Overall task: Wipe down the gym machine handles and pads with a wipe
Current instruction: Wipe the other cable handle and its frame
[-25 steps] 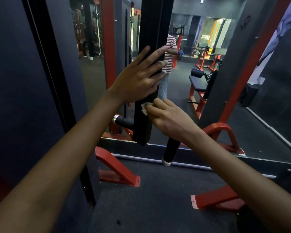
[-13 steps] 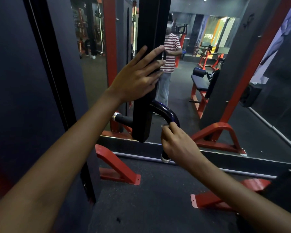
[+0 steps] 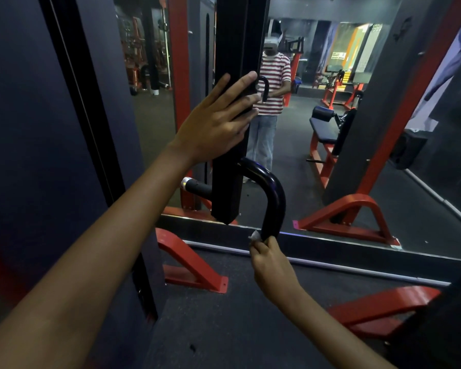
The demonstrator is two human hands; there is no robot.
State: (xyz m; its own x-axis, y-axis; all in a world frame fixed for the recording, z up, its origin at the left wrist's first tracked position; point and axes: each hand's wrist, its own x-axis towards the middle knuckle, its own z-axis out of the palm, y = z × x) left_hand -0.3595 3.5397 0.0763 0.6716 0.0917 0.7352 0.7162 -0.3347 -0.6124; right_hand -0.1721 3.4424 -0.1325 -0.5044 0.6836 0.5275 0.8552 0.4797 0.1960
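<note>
A glossy black curved handle point(image 3: 273, 198) bends out from a black upright bar point(image 3: 230, 155) of the gym machine and runs downward. My right hand point(image 3: 270, 262) wraps around the handle's lower end with a small white wipe point(image 3: 254, 235) pinched against it; only a corner of the wipe shows. My left hand point(image 3: 218, 121) lies flat with straight fingers against the upright bar, above the handle. A second handle stub with a silver ring point(image 3: 194, 185) sticks out on the bar's left side.
A wall mirror point(image 3: 317, 129) stands right behind the machine and reflects a person in a striped shirt, a padded bench point(image 3: 328, 129) and red frames. Red machine feet point(image 3: 194, 265) rest on the dark rubber floor. A dark panel point(image 3: 37, 129) fills the left.
My right hand has slid with the wipe from the top bend of the handle down to its lower end. My left hand has stayed pressed on the upright bar.
</note>
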